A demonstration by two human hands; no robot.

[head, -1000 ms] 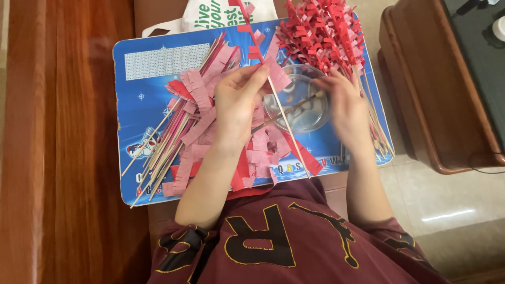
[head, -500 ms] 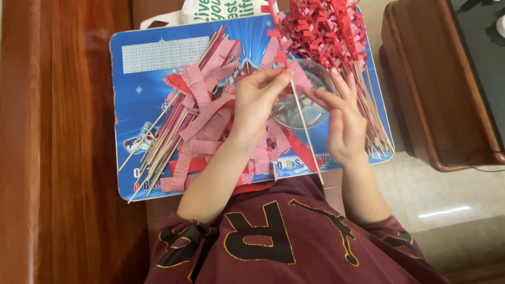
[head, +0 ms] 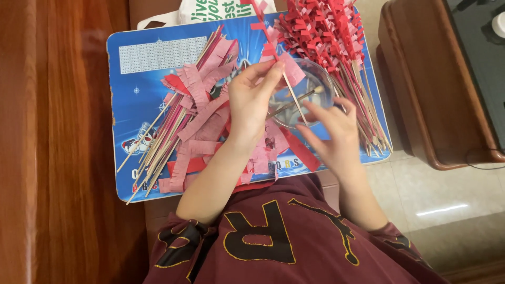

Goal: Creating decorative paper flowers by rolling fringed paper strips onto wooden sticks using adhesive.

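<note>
Your left hand (head: 252,102) is up over the middle of the blue board (head: 152,58), fingers pinched shut on a thin wooden stick (head: 292,92) with a pink fringed paper strip (head: 290,67) wrapped at it, just where your fingertips meet. The stick runs on a slant, its upper end carrying red paper flags toward the top edge of the board, its lower end crossing the clear round bowl (head: 315,79). Your right hand (head: 334,134) sits lower and to the right, fingers spread loose and half open, holding nothing, fingertips just beside the bowl's near rim and close to the stick's lower end; whether they touch it, you can't tell from here. Inside the bowl lies a small brush (head: 294,102), handle angled across it. To your left on the board, a loose heap of pink fringed strips (head: 202,113) lies over a bundle of bare sticks (head: 158,147) that fans toward the board's lower left corner. Up at the right, a thick pile of finished red-fringed sticks (head: 336,42) spreads across the board's far corner, their bare ends pointing down toward the right edge. A wooden side table (head: 431,94) stands off to the right
</note>
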